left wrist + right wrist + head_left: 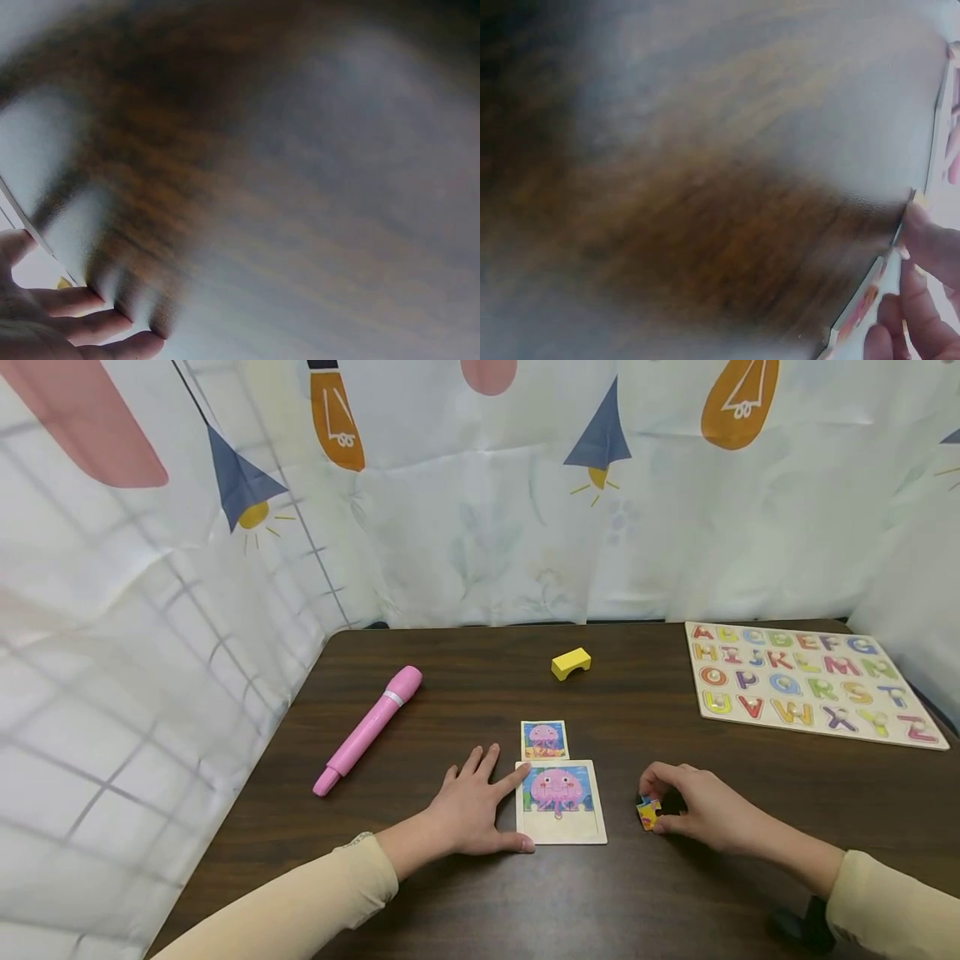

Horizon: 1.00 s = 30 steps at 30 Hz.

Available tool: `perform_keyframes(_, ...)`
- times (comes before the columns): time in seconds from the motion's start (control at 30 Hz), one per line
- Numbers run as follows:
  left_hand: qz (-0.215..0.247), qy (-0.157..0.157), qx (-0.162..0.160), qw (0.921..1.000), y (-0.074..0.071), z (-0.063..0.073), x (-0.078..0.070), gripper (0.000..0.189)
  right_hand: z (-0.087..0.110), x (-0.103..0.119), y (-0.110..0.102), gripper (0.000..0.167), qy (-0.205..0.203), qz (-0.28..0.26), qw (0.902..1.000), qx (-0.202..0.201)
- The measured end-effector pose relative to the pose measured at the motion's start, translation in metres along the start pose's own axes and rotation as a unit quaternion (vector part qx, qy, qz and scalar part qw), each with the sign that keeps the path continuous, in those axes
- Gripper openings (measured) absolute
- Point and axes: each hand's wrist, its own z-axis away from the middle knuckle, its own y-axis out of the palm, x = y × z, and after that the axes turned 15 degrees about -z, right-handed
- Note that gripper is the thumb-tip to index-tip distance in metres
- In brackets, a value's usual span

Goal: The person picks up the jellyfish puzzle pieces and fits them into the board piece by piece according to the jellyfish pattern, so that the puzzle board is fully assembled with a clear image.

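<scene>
A jigsaw puzzle in a white tray (562, 829) shows a pink jellyfish on blue, with its lower strip bare. Just above it lies a small jellyfish picture card (544, 740). My left hand (474, 808) rests with fingers spread at the tray's left side, index fingertip and thumb at its edge; in the left wrist view the fingers (97, 328) look extended. To the right of the tray, my right hand (701, 810) pinches a yellow and blue puzzle piece (648, 814) between thumb and fingers. In the right wrist view that piece (900, 225) appears edge-on and thin.
A pink marker-shaped stick (367, 731) lies on the left of the dark wooden table (450, 693). A yellow arch block (572, 663) sits toward the back. At the right lies an alphabet board (810, 685) with coloured letters. Patterned curtains (480, 527) border the table.
</scene>
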Motion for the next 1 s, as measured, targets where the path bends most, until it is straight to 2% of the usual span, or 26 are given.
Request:
perform_keyframes(0.1, 0.000, 0.000, -0.001, 1.0000, 0.001, 0.001, 0.000, 0.100, -0.002, 0.003, 0.000, 0.024, 0.015, -0.055, 0.9983, 0.005)
perform_keyframes(0.23, 0.000, 0.000, -0.002, 1.0000, 0.001, 0.001, -0.001, 0.100, -0.008, 0.008, -0.001, 0.012, 0.039, -0.129, 0.9909, -0.005)
perform_keyframes(0.37, -0.003, -0.001, 0.000, 1.0000, 0.001, 0.001, -0.001, 0.100, -0.015, 0.014, 0.002, 0.019, 0.059, -0.183, 0.9810, -0.022)
perform_keyframes(0.5, -0.004, -0.001, 0.000, 1.0000, 0.001, 0.000, 0.000, 0.101, -0.024, 0.023, 0.008, 0.027, 0.082, -0.247, 0.9652, -0.025)
perform_keyframes(0.63, -0.006, -0.003, 0.000, 1.0000, 0.001, 0.000, 0.000, 0.101, -0.036, 0.033, 0.016, 0.030, 0.113, -0.280, 0.9533, -0.014)
perform_keyframes(0.77, -0.006, -0.004, 0.001, 1.0000, 0.001, 0.000, -0.001, 0.101, -0.046, 0.041, 0.026, 0.033, 0.127, -0.298, 0.9462, 0.003)
perform_keyframes(0.93, -0.007, -0.007, 0.003, 0.9999, 0.000, 0.000, -0.001, 0.101, -0.054, 0.045, 0.038, 0.037, 0.118, -0.309, 0.9429, 0.036)
perform_keyframes(1.0, -0.008, -0.007, 0.003, 0.9999, 0.000, 0.000, -0.001, 0.101, -0.056, 0.047, 0.043, 0.037, 0.112, -0.303, 0.9453, 0.044)
